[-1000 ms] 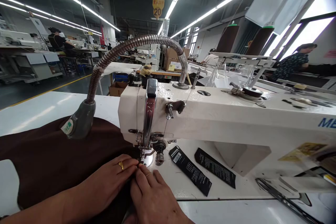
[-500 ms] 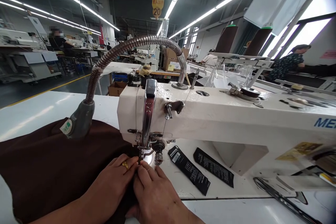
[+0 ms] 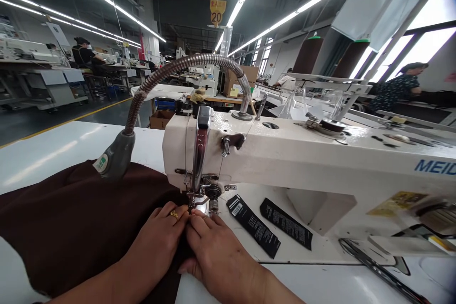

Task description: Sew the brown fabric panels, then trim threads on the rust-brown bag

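Observation:
Dark brown fabric [image 3: 89, 228] spreads over the table on the left and runs under the needle area of a white sewing machine [image 3: 285, 152]. My left hand [image 3: 160, 237] lies on this fabric, its fingertips pinched at the edge just before the presser foot [image 3: 191, 202]; a gold ring is on one finger. Pressed close beside it, my right hand [image 3: 217, 251] grips the same edge, fingers together and thumb lower down. The exact hold of the fingertips is partly hidden. A small lit spot shows by the needle.
Two black printed labels [image 3: 254, 225] lie on the machine bed right of my hands. A gooseneck lamp [image 3: 117, 154] arches over the fabric. Black tweezers [image 3: 381, 266] rest at the right. Brown thread cones [image 3: 308, 57] stand behind. Other people sit at machines farther off.
The view has shifted slightly, so more of the machine's lettering shows. Both hands remain at the presser foot on the fabric. My right thumb shows more fully.

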Motion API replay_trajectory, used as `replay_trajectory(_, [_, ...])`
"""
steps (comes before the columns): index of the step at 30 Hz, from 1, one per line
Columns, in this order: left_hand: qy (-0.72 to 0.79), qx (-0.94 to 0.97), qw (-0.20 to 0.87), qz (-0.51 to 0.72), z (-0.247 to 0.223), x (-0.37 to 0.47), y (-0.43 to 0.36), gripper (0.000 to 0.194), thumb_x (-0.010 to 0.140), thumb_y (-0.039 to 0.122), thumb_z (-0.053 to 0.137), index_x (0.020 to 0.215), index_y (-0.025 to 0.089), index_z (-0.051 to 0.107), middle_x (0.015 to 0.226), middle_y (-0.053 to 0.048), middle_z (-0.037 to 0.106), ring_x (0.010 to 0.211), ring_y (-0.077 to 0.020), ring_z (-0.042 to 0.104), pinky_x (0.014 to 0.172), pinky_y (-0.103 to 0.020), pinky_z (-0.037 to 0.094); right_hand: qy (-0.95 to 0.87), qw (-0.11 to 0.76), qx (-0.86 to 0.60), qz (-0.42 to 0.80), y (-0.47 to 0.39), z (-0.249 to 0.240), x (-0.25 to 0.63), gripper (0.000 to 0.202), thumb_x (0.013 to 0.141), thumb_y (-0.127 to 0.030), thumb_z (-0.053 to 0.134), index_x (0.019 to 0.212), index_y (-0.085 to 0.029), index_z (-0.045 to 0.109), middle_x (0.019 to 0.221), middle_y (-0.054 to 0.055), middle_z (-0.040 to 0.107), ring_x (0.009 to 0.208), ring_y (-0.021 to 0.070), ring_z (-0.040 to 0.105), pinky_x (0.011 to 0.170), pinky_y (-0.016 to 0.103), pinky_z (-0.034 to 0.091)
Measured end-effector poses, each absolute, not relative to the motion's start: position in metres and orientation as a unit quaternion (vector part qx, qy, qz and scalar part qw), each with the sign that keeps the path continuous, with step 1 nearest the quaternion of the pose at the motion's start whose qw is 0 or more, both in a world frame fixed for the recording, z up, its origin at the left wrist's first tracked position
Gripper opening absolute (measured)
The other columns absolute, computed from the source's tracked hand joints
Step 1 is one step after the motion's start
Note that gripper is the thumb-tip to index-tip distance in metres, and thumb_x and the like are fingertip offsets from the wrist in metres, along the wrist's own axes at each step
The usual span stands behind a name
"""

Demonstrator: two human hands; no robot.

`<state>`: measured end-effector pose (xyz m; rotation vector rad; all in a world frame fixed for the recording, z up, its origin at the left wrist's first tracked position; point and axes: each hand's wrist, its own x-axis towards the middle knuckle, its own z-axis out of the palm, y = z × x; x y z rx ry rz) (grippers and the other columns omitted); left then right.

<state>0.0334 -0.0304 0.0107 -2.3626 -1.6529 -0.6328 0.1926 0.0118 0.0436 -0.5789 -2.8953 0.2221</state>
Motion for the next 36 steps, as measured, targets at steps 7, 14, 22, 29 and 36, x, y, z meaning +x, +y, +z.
replay_trajectory(7, [-0.586, -0.778, 0.085, -0.208, 0.020, 0.035, -0.018, 0.029, 0.077, 0.002, 0.037, 0.092, 0.007, 0.062, 0.093, -0.012, 0.064, 0.087, -0.0224, 0.053, 0.076, -0.039, 0.048, -0.973, 0.089, -0.201, 0.064, 0.019, 0.048, 0.195, 0.041, 0.085, -0.041, 0.047, 0.110, -0.009, 0.050, 0.114, 0.013, 0.050, 0.111, 0.0254, 0.041, 0.093, 0.041, 0.033])
replay_trajectory(14, [-0.568, -0.780, 0.023, -0.262, 0.056, 0.033, -0.085, 0.021, 0.083, 0.014, 0.041, 0.093, 0.016, 0.059, 0.099, -0.005, 0.060, 0.094, -0.0175, 0.051, 0.083, -0.030, 0.044, -0.967, 0.103, -0.209, 0.103, -0.050, 0.064, 0.225, 0.018, 0.084, -0.022, 0.051, 0.099, -0.013, 0.054, 0.098, 0.008, 0.056, 0.098, 0.0229, 0.046, 0.085, 0.038, 0.040])
replay_trajectory(22, [-0.466, -0.848, 0.151, -0.203, 0.026, 0.039, -0.184, 0.022, 0.077, 0.019, 0.048, 0.096, 0.018, 0.058, 0.087, -0.002, 0.064, 0.080, -0.0168, 0.053, 0.073, -0.025, 0.042, -0.910, 0.336, -0.204, 0.134, -0.114, 0.012, 0.237, 0.015, 0.081, -0.009, 0.045, 0.092, -0.013, 0.053, 0.089, 0.007, 0.058, 0.084, 0.0182, 0.050, 0.084, 0.036, 0.040])
replay_trajectory(29, [-0.490, -0.839, -0.001, -0.238, 0.038, 0.045, -0.173, 0.018, 0.072, 0.006, 0.042, 0.073, 0.019, 0.053, 0.074, 0.000, 0.056, 0.067, -0.0129, 0.049, 0.062, -0.021, 0.041, -0.879, 0.389, -0.210, 0.176, -0.119, 0.013, 0.229, 0.017, 0.077, -0.007, 0.043, 0.091, -0.013, 0.050, 0.085, 0.008, 0.054, 0.078, 0.0190, 0.048, 0.068, 0.034, 0.044])
replay_trajectory(36, [-0.493, -0.838, -0.104, -0.212, 0.031, 0.040, -0.175, 0.015, 0.075, 0.008, 0.047, 0.065, 0.017, 0.040, 0.068, 0.000, 0.049, 0.063, -0.0116, 0.046, 0.054, -0.021, 0.038, -0.851, 0.407, -0.249, 0.219, -0.130, 0.011, 0.227, 0.020, 0.071, -0.005, 0.046, 0.088, -0.014, 0.049, 0.084, 0.007, 0.052, 0.076, 0.0186, 0.045, 0.064, 0.032, 0.040])
